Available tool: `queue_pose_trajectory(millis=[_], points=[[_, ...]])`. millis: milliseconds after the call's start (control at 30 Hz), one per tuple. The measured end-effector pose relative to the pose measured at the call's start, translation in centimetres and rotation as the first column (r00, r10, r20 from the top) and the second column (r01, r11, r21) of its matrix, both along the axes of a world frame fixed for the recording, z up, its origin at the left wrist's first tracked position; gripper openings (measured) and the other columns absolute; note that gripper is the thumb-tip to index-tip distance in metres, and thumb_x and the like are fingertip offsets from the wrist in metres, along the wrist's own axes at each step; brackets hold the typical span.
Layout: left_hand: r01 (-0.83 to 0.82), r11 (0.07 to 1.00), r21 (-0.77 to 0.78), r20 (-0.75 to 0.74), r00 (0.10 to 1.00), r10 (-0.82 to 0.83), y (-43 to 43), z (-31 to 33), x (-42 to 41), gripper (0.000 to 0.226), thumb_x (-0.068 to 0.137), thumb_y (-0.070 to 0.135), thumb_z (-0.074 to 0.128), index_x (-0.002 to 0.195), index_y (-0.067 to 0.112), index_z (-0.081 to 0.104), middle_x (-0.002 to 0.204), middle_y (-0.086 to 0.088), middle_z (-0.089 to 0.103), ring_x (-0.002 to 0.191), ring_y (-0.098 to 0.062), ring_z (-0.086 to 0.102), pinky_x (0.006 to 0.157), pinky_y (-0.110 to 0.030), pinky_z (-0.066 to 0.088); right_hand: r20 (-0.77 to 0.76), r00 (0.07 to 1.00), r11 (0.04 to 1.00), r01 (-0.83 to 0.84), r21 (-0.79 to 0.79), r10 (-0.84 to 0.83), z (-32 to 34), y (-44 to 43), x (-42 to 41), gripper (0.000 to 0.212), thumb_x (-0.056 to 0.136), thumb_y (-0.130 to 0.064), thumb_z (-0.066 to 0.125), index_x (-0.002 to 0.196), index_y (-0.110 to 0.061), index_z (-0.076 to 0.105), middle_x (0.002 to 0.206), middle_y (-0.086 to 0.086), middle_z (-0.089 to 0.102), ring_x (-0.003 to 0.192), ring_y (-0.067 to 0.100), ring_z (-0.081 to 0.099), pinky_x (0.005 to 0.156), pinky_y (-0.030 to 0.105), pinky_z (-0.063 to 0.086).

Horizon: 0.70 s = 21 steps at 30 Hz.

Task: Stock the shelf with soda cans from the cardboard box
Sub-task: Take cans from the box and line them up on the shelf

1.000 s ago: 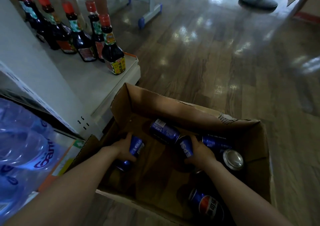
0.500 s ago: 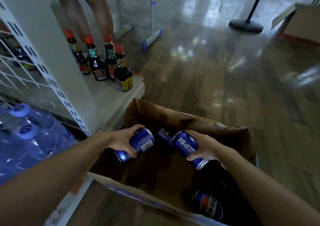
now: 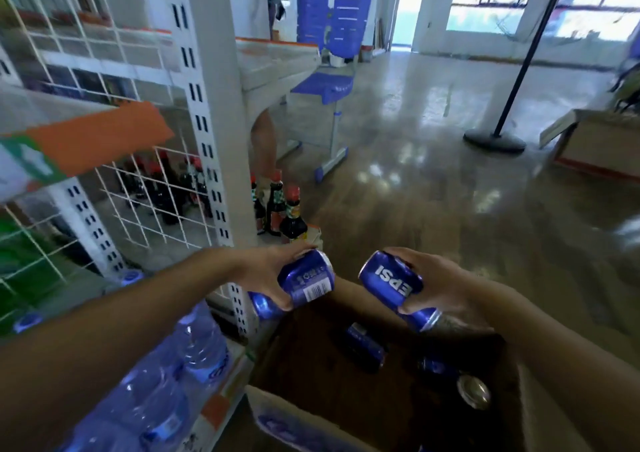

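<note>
Each hand holds a blue soda can above the open cardboard box (image 3: 530, 413). My left hand (image 3: 266, 271) grips one can (image 3: 304, 280) lying sideways, next to the white shelf upright (image 3: 216, 133). My right hand (image 3: 440, 285) grips a second blue can (image 3: 394, 287), tilted, its white lettering facing me. Down in the box lie more cans: a dark blue one (image 3: 363, 346) and one showing its silver top (image 3: 473, 392). The shelf (image 3: 86, 140) with an orange price strip stretches across the left.
Large blue water bottles (image 3: 166, 379) fill the bottom shelf at lower left. Dark sauce bottles with red caps (image 3: 285, 214) stand on a low shelf end. A person's leg (image 3: 265, 140), a blue chair (image 3: 329, 81), a fan stand (image 3: 495, 138) and another box (image 3: 595, 147) occupy the glossy floor.
Both hands have lifted their cans up out of the box. My view has swung upward from the box to the shelves and the room.
</note>
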<state>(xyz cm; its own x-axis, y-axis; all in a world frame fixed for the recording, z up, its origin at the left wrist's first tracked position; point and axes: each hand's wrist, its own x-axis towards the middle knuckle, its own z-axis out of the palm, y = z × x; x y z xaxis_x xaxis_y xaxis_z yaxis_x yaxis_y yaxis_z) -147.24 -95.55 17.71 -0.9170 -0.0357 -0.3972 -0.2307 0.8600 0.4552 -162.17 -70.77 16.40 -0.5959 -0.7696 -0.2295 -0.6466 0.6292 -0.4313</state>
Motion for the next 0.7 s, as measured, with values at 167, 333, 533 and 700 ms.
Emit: queue_pose_trajectory(millis=[167, 333, 533, 700], points=[[0.020, 0.999, -0.033, -0.103, 0.994, -0.024, 0.5, 5.4, 1.9, 0.098, 0.075, 0.017, 0.076, 0.146, 0.030, 0.009, 0.129, 0.004, 0.038, 0.104, -0.012, 0.043, 0.077, -0.018, 0.040, -0.105, 0.993, 0.998, -0.052, -0.042, 0.047, 5.2, -1.1, 1.7, 0.094, 0.066, -0.025, 0.079, 0.142, -0.039, 0.027, 0.125, -0.005, 0.054, 0.104, 0.016, 0.056, 0.089, 0.031, 0.048], [-0.006, 0.999, -0.032, -0.113, 0.994, 0.002, 0.4, 10.2, 4.8, 0.093, 0.074, 0.014, 0.076, 0.143, 0.031, 0.015, 0.121, 0.006, 0.043, 0.104, -0.013, 0.049, 0.072, -0.016, 0.047, -0.170, 0.978, 0.990, -0.132, -0.057, 0.121, 10.0, -2.1, 3.7, 0.091, 0.070, -0.024, 0.078, 0.144, -0.033, 0.027, 0.127, -0.003, 0.052, 0.106, 0.015, 0.053, 0.087, 0.027, 0.044], [-0.054, 0.995, -0.081, -0.187, 0.982, 0.038, -0.3, 16.8, 8.2, 0.089, 0.073, 0.013, 0.076, 0.141, 0.029, 0.021, 0.120, 0.004, 0.049, 0.102, -0.013, 0.054, 0.072, -0.016, 0.049, -0.196, 0.957, 0.960, -0.243, -0.142, 0.213, 15.5, -3.1, 6.3, 0.088, 0.072, -0.021, 0.078, 0.143, -0.033, 0.027, 0.126, -0.005, 0.049, 0.104, 0.011, 0.051, 0.078, 0.014, 0.041], [-0.111, 0.994, -0.015, -0.334, 0.937, 0.100, -1.3, 21.4, 11.5, 0.083, 0.066, 0.015, 0.076, 0.135, 0.027, 0.030, 0.115, 0.001, 0.057, 0.095, -0.007, 0.061, 0.080, -0.023, 0.055, -0.261, 0.918, 0.905, -0.359, -0.229, 0.298, 19.9, -5.7, 8.7, 0.085, 0.071, -0.015, 0.079, 0.140, -0.030, 0.033, 0.116, -0.010, 0.052, 0.094, 0.004, 0.054, 0.070, -0.002, 0.038]])
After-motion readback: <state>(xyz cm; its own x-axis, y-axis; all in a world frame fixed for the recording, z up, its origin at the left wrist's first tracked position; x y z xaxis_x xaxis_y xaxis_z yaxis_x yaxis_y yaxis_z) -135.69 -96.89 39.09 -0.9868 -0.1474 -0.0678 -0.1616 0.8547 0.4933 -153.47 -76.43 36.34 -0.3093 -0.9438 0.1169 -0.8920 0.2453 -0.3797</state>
